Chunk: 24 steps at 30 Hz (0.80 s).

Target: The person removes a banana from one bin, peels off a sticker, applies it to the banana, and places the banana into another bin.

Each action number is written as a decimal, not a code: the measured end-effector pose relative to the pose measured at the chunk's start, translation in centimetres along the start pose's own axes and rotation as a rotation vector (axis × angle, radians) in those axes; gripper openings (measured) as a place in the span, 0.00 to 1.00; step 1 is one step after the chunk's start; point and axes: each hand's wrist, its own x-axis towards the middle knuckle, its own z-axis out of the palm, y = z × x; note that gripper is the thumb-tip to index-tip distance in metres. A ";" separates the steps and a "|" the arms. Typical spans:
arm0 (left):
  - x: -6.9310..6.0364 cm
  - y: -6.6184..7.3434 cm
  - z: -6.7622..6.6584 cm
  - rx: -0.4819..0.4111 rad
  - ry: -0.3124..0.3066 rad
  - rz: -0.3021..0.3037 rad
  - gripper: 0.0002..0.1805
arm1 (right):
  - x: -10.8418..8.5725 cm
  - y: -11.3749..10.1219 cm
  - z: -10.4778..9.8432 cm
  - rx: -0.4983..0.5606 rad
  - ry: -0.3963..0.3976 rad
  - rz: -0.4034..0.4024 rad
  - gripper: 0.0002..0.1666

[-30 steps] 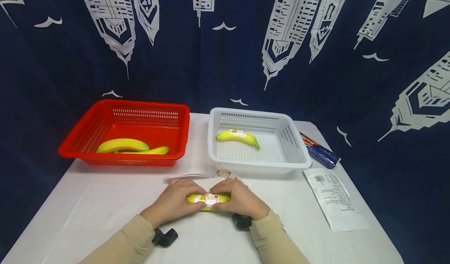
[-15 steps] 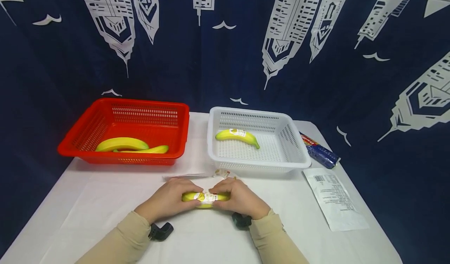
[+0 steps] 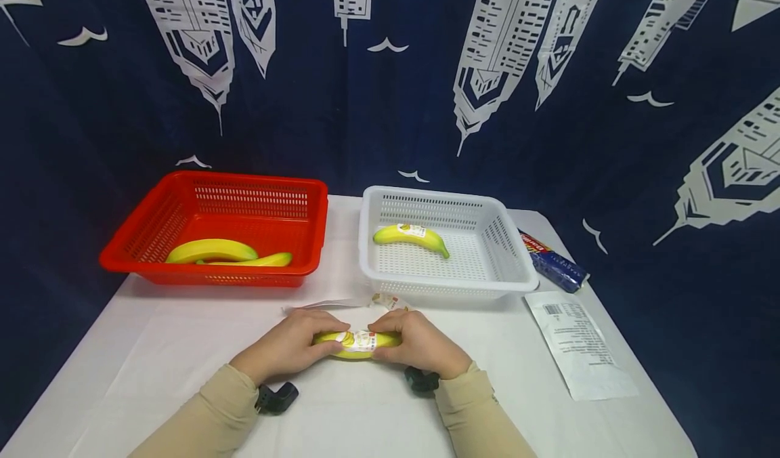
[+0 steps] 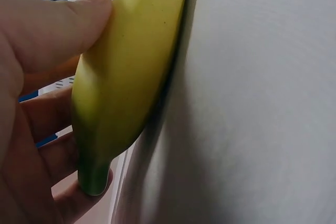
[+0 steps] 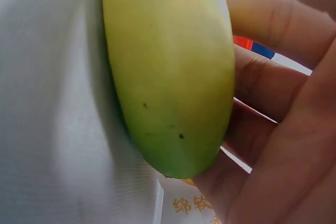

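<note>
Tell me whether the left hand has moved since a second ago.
Yes: in the head view, the left hand has shifted slightly toward the person's left, judged against the red basket standing on the table.

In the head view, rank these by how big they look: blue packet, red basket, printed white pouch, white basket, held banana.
1. Red basket
2. White basket
3. Printed white pouch
Not ranked: blue packet and held banana. They look alike, and both are partly hidden.
</note>
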 end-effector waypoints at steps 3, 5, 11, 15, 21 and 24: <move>0.0 0.1 -0.1 -0.016 -0.005 -0.042 0.21 | 0.0 0.1 0.0 0.004 -0.003 0.000 0.21; 0.0 0.2 0.1 -0.017 0.042 -0.062 0.20 | 0.0 0.2 0.0 0.014 -0.007 0.001 0.20; 0.4 0.4 0.9 -0.127 0.343 -0.084 0.12 | 0.0 0.1 -0.1 0.032 -0.021 -0.005 0.20; 0.8 0.5 1.1 -0.264 0.421 -0.090 0.14 | -0.1 0.0 0.0 0.028 -0.028 0.007 0.20; 2.1 0.6 0.9 -0.439 0.450 -0.104 0.21 | -0.4 -0.2 0.2 0.056 -0.044 0.019 0.20; 3.3 0.9 0.4 -0.490 0.433 -0.137 0.24 | -0.5 -0.2 0.1 0.054 -0.038 0.007 0.21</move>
